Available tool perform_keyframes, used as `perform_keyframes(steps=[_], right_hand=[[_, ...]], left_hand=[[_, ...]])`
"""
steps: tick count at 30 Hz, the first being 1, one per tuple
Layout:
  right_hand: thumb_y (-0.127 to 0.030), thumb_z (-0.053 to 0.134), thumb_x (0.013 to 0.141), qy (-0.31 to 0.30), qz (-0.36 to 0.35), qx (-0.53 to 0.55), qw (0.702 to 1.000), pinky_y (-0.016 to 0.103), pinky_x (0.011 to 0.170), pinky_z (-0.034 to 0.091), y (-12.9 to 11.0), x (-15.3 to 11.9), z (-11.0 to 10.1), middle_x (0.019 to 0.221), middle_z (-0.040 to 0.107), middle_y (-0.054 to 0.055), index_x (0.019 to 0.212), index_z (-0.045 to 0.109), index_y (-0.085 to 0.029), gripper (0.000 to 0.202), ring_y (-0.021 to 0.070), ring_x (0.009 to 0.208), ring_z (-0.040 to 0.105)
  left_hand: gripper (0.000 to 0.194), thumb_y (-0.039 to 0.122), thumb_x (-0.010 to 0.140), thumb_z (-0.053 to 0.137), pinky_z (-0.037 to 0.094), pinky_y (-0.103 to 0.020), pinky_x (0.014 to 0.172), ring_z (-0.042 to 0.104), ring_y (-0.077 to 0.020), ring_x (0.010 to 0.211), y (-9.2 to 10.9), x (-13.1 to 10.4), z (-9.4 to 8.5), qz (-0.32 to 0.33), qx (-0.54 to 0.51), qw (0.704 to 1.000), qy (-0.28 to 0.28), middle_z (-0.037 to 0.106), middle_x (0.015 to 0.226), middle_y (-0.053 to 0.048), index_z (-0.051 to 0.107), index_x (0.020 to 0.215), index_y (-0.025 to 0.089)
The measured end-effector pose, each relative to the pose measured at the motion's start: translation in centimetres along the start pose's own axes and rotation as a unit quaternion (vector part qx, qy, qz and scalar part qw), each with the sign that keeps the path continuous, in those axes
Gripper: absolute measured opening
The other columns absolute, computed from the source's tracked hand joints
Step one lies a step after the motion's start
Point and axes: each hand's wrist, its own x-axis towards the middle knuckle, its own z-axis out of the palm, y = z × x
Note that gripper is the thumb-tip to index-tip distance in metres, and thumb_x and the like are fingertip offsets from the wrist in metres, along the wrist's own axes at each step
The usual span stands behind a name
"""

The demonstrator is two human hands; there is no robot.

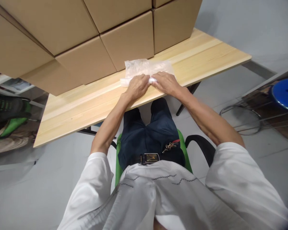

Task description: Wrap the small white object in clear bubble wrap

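A person sits on a green chair (118, 166) and looks down at a light wooden desk (91, 105) that runs across the middle of the frame. Both hands rest near the front edge of the desk, just above the middle of the frame. The left hand (136, 87) and the right hand (165, 83) lie side by side with the fingers curled down onto a clear plastic bag (146, 67). The hands press on the near edge of the bag, and a small white bit of it shows between them. The fingertips are tucked under and hidden, so I cannot tell if the hands pinch the bag or only push on it. The bag is crinkly and see-through, and what is inside it is hard to make out. Right behind the bag, big brown cardboard boxes (86, 38) fill the top of the frame, and their tops are cut off by the edge. At the right edge sits a blue stool (284, 92), partly cut off, with thin metal legs below it. At the left edge there is a dark and green thing that is too cut off to name. The person's white shirt (158, 198) fills the bottom of the frame, and some keys (169, 147) hang at the belt.
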Motion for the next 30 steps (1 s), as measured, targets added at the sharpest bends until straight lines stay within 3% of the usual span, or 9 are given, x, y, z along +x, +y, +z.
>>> perform_keyframes(steps=[4,8,12,17,21,26,30], right_hand=[[-0.043,0.05,0.128,0.0,0.014,0.011,1.0,0.06,0.121,0.056,0.0,-0.3,-0.4,0.168,0.086,0.022,0.17,0.079,-0.024,0.055,0.0465,0.151,0.073],[-0.049,0.048,0.129,-0.002,0.039,0.02,0.999,0.059,0.117,0.056,0.6,0.4,-1.2,0.158,0.09,0.02,0.168,0.082,-0.025,0.058,0.0473,0.145,0.075],[-0.053,0.047,0.13,-0.031,0.041,0.026,0.998,0.057,0.114,0.056,1.8,2.4,-1.8,0.148,0.093,0.021,0.155,0.09,-0.023,0.058,0.0465,0.139,0.078],[-0.051,0.046,0.132,-0.087,0.035,0.023,0.995,0.053,0.11,0.056,2.2,4.5,-2.8,0.143,0.093,0.026,0.135,0.095,-0.017,0.06,0.043,0.131,0.082],[-0.055,0.041,0.136,-0.101,0.054,0.009,0.993,0.055,0.116,0.059,2.1,5.5,-2.6,0.146,0.092,0.03,0.137,0.095,-0.014,0.068,0.0458,0.138,0.084],[-0.08,0.035,0.133,-0.087,0.081,0.021,0.993,0.063,0.13,0.061,2.9,7.1,-0.6,0.147,0.092,0.03,0.147,0.093,-0.015,0.088,0.0515,0.151,0.08],[-0.078,0.038,0.133,-0.088,0.088,0.012,0.992,0.07,0.13,0.063,3.4,7.9,0.2,0.15,0.09,0.033,0.149,0.092,-0.01,0.088,0.055,0.153,0.079]], left_hand=[[0.054,0.065,0.133,0.048,0.06,-0.057,0.13,0.08,-0.0444,0.15,-0.6,0.4,0.3,-0.026,-0.007,1.0,0.0,0.09,0.149,-0.023,0.081,0.15,0.026],[0.054,0.06,0.135,0.042,0.06,-0.057,0.127,0.082,-0.0444,0.146,-1.7,0.9,0.5,-0.057,-0.001,0.998,-0.003,0.091,0.142,-0.024,0.081,0.146,0.024],[0.057,0.059,0.134,0.037,0.061,-0.06,0.127,0.082,-0.0457,0.14,-2.9,1.1,1.2,-0.079,0.027,0.997,0.005,0.09,0.14,-0.027,0.08,0.146,0.023],[0.062,0.072,0.131,0.042,0.06,-0.059,0.128,0.082,-0.0445,0.139,-4.6,0.8,1.7,-0.074,0.017,0.996,0.05,0.09,0.126,-0.024,0.079,0.149,0.026],[0.058,0.065,0.132,0.045,0.059,-0.056,0.127,0.08,-0.0451,0.144,-4.8,0.4,0.5,-0.117,0.044,0.992,0.026,0.09,0.126,-0.024,0.079,0.153,0.024],[0.053,0.051,0.135,0.042,0.058,-0.053,0.125,0.078,-0.0445,0.149,-4.2,-0.3,-1.5,-0.189,0.111,0.975,-0.031,0.09,0.138,-0.026,0.081,0.156,0.022],[0.054,0.05,0.134,0.04,0.058,-0.053,0.123,0.078,-0.0446,0.147,-4.6,-0.7,-2.1,-0.2,0.125,0.971,-0.03,0.089,0.142,-0.027,0.083,0.153,0.022]])
